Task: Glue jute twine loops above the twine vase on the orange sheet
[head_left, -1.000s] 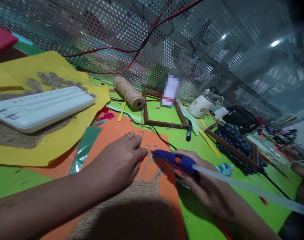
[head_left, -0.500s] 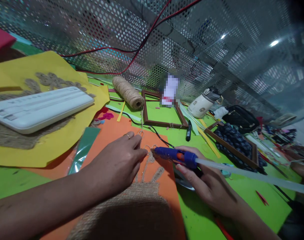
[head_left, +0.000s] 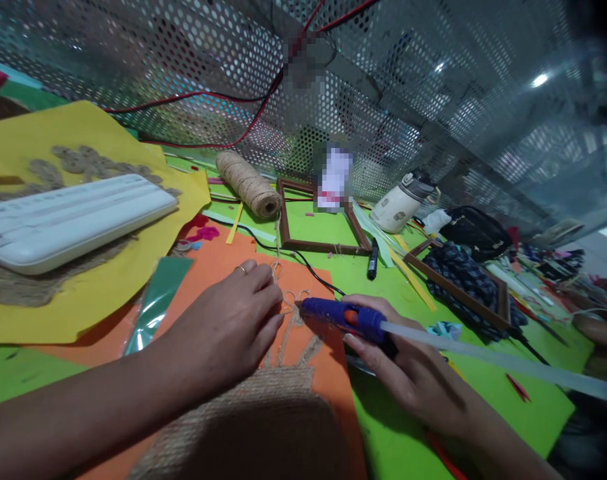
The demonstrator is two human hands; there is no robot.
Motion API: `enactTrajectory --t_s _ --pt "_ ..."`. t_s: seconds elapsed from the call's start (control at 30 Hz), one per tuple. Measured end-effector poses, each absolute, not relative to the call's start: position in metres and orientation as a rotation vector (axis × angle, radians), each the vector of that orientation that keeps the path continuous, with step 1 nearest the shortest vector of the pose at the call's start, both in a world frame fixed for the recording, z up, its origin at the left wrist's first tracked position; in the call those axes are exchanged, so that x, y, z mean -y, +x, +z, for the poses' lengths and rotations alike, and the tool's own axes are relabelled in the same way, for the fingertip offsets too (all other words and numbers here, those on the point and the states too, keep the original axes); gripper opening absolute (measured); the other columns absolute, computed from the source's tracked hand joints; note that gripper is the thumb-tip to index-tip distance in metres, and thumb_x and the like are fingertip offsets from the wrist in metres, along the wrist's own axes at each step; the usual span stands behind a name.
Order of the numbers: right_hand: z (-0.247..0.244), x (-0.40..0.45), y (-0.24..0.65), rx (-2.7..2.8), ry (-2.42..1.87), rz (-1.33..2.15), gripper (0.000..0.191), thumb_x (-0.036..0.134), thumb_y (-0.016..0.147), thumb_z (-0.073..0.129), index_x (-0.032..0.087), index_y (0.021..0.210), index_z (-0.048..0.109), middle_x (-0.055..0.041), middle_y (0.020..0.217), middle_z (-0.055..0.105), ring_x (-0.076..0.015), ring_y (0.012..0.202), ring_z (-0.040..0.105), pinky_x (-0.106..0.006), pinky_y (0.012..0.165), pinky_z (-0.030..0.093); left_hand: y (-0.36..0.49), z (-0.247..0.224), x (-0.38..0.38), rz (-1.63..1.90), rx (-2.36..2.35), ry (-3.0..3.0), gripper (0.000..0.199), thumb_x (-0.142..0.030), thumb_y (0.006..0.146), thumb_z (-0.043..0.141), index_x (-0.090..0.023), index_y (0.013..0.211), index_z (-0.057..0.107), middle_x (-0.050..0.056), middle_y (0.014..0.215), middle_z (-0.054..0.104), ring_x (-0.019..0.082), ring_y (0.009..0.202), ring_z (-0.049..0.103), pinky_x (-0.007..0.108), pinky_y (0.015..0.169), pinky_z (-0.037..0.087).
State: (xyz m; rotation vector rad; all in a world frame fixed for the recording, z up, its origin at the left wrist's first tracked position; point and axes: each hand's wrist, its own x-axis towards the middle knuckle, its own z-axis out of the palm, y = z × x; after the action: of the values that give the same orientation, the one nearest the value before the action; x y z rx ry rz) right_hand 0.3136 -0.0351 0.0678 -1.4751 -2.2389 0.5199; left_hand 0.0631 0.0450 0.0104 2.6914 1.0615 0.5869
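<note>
My right hand (head_left: 408, 353) is wrapped round a blue hot glue gun (head_left: 340, 315), a long translucent glue stick (head_left: 483, 353) sticking out of its back. The gun's nozzle touches or nearly touches a small flower outline of jute twine (head_left: 297, 313) on the orange sheet (head_left: 328, 393). Close to the left of that flower, my left hand (head_left: 233, 313) is closed, its fingertips pinched at the twine; the exact grip is partly hidden. Below, a pot shape of twine rows (head_left: 283, 387) covers the sheet, with twine stems and a leaf rising from it.
A twine roll (head_left: 248, 185) lies behind, beside a brown frame (head_left: 328, 248). Left, a white power bank (head_left: 78, 220) rests on yellow paper (head_left: 98, 293). A black marker (head_left: 372, 260), a bottle (head_left: 400, 203), and another frame (head_left: 458, 287) on dark cloth stand right. Perforated metal backs the table.
My left fingers have drawn slightly left, away from the nozzle. The glue gun stays at the twine flower. The whole view has shifted a little.
</note>
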Motion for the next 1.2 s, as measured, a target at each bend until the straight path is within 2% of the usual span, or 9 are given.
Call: enactTrajectory --t_s 0.27,0.4,0.57,0.73,0.87,1.03,1.2 --pt "0.070 0.034 0.312 2.187 -1.444 0.632 0.030 0.030 0.106 0.050 0.022 0.135 0.052 -0.0115 0.130 0.068 -0.0217 0.108 0.072 -0.029 0.083 0.061 0.061 0.002 -0.048 0.623 -1.007 2.774 0.035 -0.019 0.102 0.041 -0.016 0.078 0.066 0.011 0.087 0.058 0.026 0.083 0.047 0.038 0.071 0.040" --pt "0.070 0.033 0.311 2.237 -1.451 0.567 0.031 0.031 0.105 0.050 0.022 0.135 0.053 -0.0120 0.132 0.068 -0.0233 0.112 0.070 -0.033 0.090 0.060 0.062 0.002 -0.047 0.607 -1.005 2.776 0.031 -0.014 0.100 0.043 -0.015 0.080 0.066 0.012 0.089 0.059 0.026 0.084 0.047 0.039 0.071 0.039" --pt "0.069 0.033 0.312 2.228 -1.471 0.586 0.031 0.033 0.106 0.049 0.021 0.134 0.053 -0.0127 0.137 0.066 -0.0233 0.118 0.069 -0.030 0.091 0.060 0.062 0.001 -0.046 0.596 -0.983 2.823 0.026 -0.012 0.099 0.045 -0.015 0.082 0.065 0.013 0.093 0.059 0.026 0.085 0.046 0.040 0.074 0.039" --pt "0.070 0.033 0.313 2.212 -1.493 0.605 0.034 0.033 0.106 0.050 0.019 0.136 0.053 -0.0126 0.138 0.066 -0.0242 0.124 0.067 -0.032 0.100 0.057 0.061 0.000 -0.044 0.581 -0.975 2.856 0.028 -0.011 0.100 0.041 -0.014 0.086 0.065 0.014 0.097 0.060 0.025 0.084 0.045 0.042 0.078 0.041" --pt "0.071 0.033 0.314 2.195 -1.499 0.644 0.034 0.033 0.105 0.051 0.020 0.136 0.054 -0.0122 0.136 0.067 -0.0250 0.120 0.069 -0.034 0.099 0.059 0.061 0.002 -0.044 0.562 -0.982 2.838 0.029 -0.012 0.101 0.041 -0.014 0.086 0.065 0.013 0.096 0.060 0.024 0.085 0.045 0.042 0.080 0.041" --pt "0.073 0.030 0.316 2.201 -1.470 0.722 0.029 0.032 0.106 0.048 0.023 0.132 0.059 -0.0091 0.127 0.070 -0.0228 0.113 0.071 -0.031 0.094 0.060 0.062 0.001 -0.045 0.542 -0.992 2.839 0.025 -0.008 0.098 0.044 -0.014 0.084 0.064 0.012 0.094 0.059 0.023 0.082 0.044 0.040 0.076 0.040" --pt "0.077 0.025 0.318 2.271 -1.476 0.677 0.031 0.033 0.105 0.050 0.023 0.132 0.062 -0.0087 0.126 0.070 -0.0239 0.115 0.068 -0.035 0.101 0.056 0.061 -0.002 -0.045 0.569 -0.985 2.845 0.027 -0.011 0.100 0.042 -0.015 0.083 0.062 0.010 0.092 0.057 0.023 0.081 0.044 0.039 0.073 0.039"
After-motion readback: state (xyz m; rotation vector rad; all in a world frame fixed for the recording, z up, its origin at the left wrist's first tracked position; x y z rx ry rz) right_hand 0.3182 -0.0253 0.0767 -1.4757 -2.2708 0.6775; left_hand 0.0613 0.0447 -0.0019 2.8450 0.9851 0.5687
